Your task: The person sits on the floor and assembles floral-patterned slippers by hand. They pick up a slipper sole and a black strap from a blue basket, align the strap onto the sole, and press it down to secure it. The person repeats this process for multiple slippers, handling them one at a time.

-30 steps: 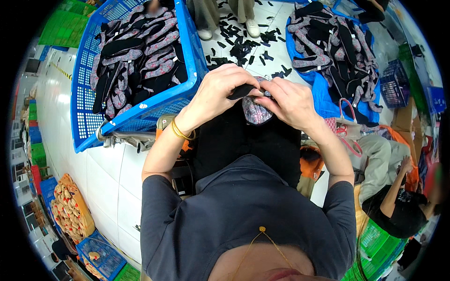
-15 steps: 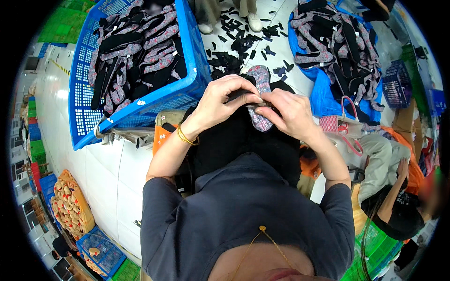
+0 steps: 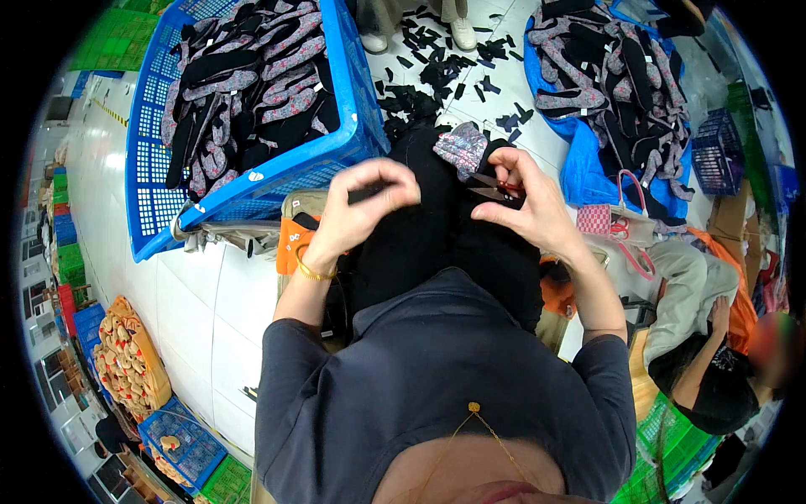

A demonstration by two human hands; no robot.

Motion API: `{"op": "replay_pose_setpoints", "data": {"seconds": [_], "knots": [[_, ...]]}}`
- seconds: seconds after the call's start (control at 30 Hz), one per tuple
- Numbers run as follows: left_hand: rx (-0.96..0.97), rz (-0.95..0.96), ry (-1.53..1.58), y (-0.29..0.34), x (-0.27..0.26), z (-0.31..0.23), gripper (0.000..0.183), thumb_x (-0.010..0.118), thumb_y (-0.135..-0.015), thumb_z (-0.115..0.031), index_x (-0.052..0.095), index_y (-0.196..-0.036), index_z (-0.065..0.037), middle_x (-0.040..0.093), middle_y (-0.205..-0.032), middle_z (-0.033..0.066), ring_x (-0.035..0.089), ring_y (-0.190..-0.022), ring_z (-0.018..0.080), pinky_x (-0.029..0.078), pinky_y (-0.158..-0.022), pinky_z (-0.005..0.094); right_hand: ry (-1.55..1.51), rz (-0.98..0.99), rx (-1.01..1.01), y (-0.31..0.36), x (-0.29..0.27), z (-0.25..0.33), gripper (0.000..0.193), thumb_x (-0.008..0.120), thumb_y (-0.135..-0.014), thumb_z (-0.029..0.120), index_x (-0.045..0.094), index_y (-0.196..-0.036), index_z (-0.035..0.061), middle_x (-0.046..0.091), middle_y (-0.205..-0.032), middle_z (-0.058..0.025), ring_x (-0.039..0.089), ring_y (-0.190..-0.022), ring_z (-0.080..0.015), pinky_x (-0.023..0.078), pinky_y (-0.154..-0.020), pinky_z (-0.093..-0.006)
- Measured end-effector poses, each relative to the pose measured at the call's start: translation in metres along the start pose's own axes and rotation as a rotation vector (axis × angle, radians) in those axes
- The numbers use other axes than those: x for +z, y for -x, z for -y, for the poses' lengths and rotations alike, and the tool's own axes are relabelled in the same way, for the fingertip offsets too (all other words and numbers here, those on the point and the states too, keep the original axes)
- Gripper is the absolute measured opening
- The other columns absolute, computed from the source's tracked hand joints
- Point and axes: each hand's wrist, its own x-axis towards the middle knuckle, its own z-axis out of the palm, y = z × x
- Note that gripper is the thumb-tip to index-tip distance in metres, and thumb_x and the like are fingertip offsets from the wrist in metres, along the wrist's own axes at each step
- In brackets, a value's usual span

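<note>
In my right hand (image 3: 533,202) is a small pair of red-handled scissors (image 3: 510,191), its blades parted and pointing left over my lap. Just beyond the blades, a grey flowered fabric piece (image 3: 462,149), shaped like a slipper, lies bunched on my black trousers, next to my right fingertips. Apart from it to the left, my left hand (image 3: 369,202) hovers over my thigh. Its thumb and bent fingers come together at the tips, somewhat blurred; anything between them is too small to make out.
At the left a blue plastic crate (image 3: 277,172) holds many similar flowered and black pieces. More lie heaped on a blue sheet (image 3: 579,160) at the right. Black scraps (image 3: 437,71) litter the floor ahead, near another person's shoes (image 3: 462,34). Another person (image 3: 705,370) sits at the right.
My hands were together on the flowered piece. My left hand has come away left and down. The scissors now show in my right hand, and the piece has bunched up on my lap.
</note>
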Motion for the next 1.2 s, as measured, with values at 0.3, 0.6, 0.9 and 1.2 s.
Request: {"op": "replay_pose_setpoints", "data": {"seconds": [0.3,0.6,0.9,1.2], "knots": [[-0.12,0.654,-0.271,0.041,-0.004,0.015,0.014,0.075,-0.079,-0.016,0.069,-0.086,-0.005,0.068,-0.083,0.005,0.064,-0.082,0.0207,0.048,-0.074,0.0312,0.082,-0.177,-0.05,-0.015,0.029,-0.009,0.06,0.081,-0.071,0.008,0.05,-0.123,0.0062,0.053,-0.07,-0.001,0.05,-0.059,-0.007,0.044,-0.056,-0.0225],[-0.103,0.11,0.167,-0.01,0.022,0.017,0.055,0.068,-0.088,-0.009,0.041,-0.134,0.001,0.05,-0.128,0.0143,0.054,-0.112,0.0174,0.052,-0.085,0.0311,0.361,-0.289,-0.56,0.018,0.031,-0.028,0.055,0.078,-0.06,0.02,0.059,-0.112,0.0167,0.059,-0.085,-0.009,0.059,-0.062,-0.0215,0.045,-0.051,-0.0313],[-0.231,0.056,0.55,-0.059,0.075,0.059,0.072,0.064,-0.08,0.004,0.029,-0.142,0.003,0.053,-0.126,0.0104,0.053,-0.112,0.0145,0.044,-0.095,0.0272,0.546,0.005,-0.573,0.059,0.043,-0.013,0.045,0.064,-0.071,0.015,0.062,-0.115,0.0246,0.055,-0.102,-0.0008,0.055,-0.081,-0.0151,0.049,-0.058,-0.0242],[-0.209,0.127,0.864,-0.017,0.072,0.064,0.069,0.058,-0.084,-0.002,0.029,-0.146,-0.001,0.045,-0.141,0.0075,0.043,-0.13,0.0166,0.037,-0.106,0.0302,-0.449,-0.591,0.071,0.039,0.03,-0.023,0.015,0.067,-0.087,0.004,0.063,-0.102,0.0031,0.053,-0.08,0.0066,0.042,-0.066,0.0021,0.029,-0.054,-0.0161]]}}
